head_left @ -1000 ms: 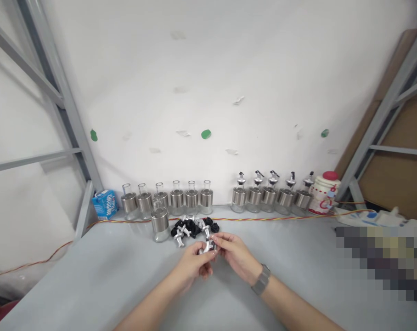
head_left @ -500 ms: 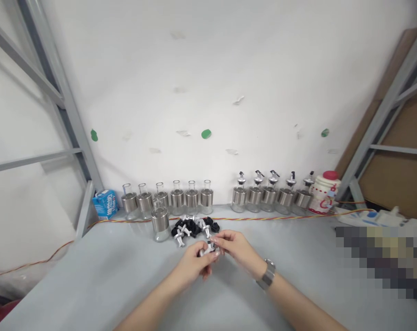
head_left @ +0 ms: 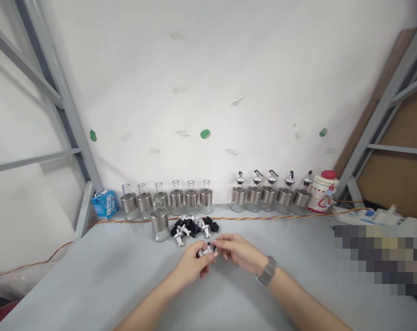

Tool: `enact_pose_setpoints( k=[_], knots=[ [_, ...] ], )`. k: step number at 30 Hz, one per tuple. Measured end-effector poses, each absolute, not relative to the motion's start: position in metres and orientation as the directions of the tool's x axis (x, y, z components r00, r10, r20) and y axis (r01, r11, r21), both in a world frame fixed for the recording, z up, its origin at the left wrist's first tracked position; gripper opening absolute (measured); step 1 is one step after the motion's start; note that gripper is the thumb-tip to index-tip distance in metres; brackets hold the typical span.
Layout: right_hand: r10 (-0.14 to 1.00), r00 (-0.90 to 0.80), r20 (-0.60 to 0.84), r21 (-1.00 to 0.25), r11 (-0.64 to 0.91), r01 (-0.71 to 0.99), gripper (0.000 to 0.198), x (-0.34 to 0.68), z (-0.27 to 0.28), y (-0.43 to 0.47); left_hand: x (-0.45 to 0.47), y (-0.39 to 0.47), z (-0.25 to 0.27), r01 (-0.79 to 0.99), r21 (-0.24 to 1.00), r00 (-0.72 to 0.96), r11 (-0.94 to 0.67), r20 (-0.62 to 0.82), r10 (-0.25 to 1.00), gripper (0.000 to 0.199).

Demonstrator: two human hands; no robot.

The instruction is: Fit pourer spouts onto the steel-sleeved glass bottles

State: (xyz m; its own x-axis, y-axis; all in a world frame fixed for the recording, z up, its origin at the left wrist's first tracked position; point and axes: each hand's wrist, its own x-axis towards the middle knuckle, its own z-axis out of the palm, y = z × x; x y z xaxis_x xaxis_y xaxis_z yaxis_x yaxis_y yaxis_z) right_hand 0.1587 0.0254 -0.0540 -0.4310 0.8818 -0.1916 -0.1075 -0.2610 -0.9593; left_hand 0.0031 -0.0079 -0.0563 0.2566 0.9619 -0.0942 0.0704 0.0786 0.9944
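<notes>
Above the table's middle, my left hand (head_left: 190, 266) is closed around a silver-and-black bottle pour spout (head_left: 205, 252). The thumb and fingers of my right hand (head_left: 242, 252) are pinched at the spout's right end, by a small black part; the fingers hide exactly what they grip. Just beyond my hands lies a pile of loose pour spouts (head_left: 179, 235) and black stoppers (head_left: 214, 227). Left of the pile stands a glass bottle (head_left: 160, 220) with a steel sleeve and no spout.
Several open bottles (head_left: 176, 198) line the back wall on the left. Several bottles with spouts (head_left: 268, 196) stand at the right, beside a white jar (head_left: 321, 195) with a red lid. A blue carton (head_left: 105, 205) is at far left. A twisted cable (head_left: 243, 218) crosses the table.
My right hand has shifted slightly right and down, its fingertips still at the spout's end. The left hand is nearly unmoved. The view has shifted slightly.
</notes>
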Motion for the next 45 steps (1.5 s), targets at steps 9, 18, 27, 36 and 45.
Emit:
enact_pose_setpoints(
  k=[9, 18, 27, 36, 45],
  knots=[
    [0.887, -0.461, 0.015, -0.999, 0.030, 0.026, 0.031, 0.153, -0.059, 0.029, -0.001, -0.002, -0.063, -0.031, 0.988, 0.314, 0.149, -0.132, 0.940, 0.034],
    [0.890, -0.451, -0.073, -0.969, -0.171, -0.181, 0.033, 0.156, -0.055, 0.026, 0.000, -0.004, -0.059, -0.105, 0.969, 0.344, 0.222, -0.174, 0.923, 0.035],
    [0.907, -0.419, -0.054, -0.955, -0.169, -0.243, 0.032, 0.160, -0.052, 0.029, -0.001, -0.014, -0.044, -0.188, 0.943, 0.343, 0.275, -0.199, 0.918, 0.034],
    [0.892, -0.452, -0.021, -0.953, -0.154, -0.261, 0.030, 0.159, -0.053, 0.028, -0.003, -0.017, -0.032, -0.129, 0.963, 0.391, 0.237, -0.170, 0.904, 0.034],
    [0.909, -0.417, -0.023, -0.963, -0.132, -0.234, 0.036, 0.159, -0.054, 0.030, -0.001, -0.009, -0.048, -0.139, 0.957, 0.327, 0.254, -0.198, 0.924, 0.034]
  ],
)
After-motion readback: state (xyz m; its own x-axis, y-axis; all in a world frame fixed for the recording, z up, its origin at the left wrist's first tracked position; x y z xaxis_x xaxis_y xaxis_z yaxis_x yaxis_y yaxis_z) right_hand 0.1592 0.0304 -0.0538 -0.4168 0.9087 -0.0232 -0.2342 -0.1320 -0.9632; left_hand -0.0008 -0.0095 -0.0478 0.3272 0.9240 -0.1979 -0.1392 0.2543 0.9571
